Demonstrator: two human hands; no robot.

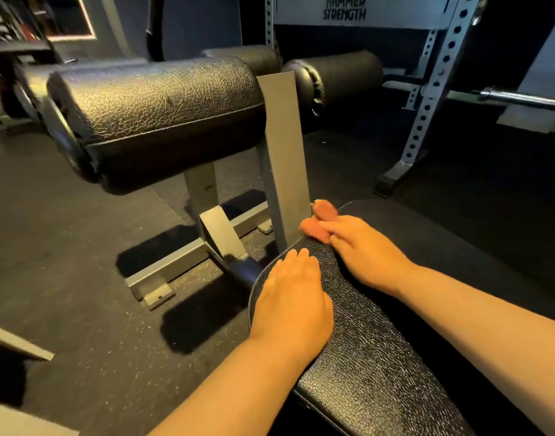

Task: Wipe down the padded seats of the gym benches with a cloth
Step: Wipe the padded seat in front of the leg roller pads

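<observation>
Both bare forearms reach in from the bottom edge and angle up toward the end of the padded bench seat (373, 357), a black, pebble-grained pad that runs from lower right to its rounded end near the middle. The left hand (293, 297) lies palm down on the seat's left rim, fingers straight and close together, holding nothing, its fingertips pointing up the pad. Just beyond it, the right hand (364, 247) stretches across the seat's far end with the wrist low and the fingers extended forward over a small orange cloth (317, 225); the cloth is bunched under the fingertips and pokes out past them at the pad's edge, right beside the grey steel upright (285, 158). Whether the fingers pinch the cloth or only press it flat I cannot tell. Farther off, a thick black roller pad (156, 118) sits across the upright, with two more rollers behind it. Beyond stands a perforated rack post (433, 77) and a barbell (521, 99).
</observation>
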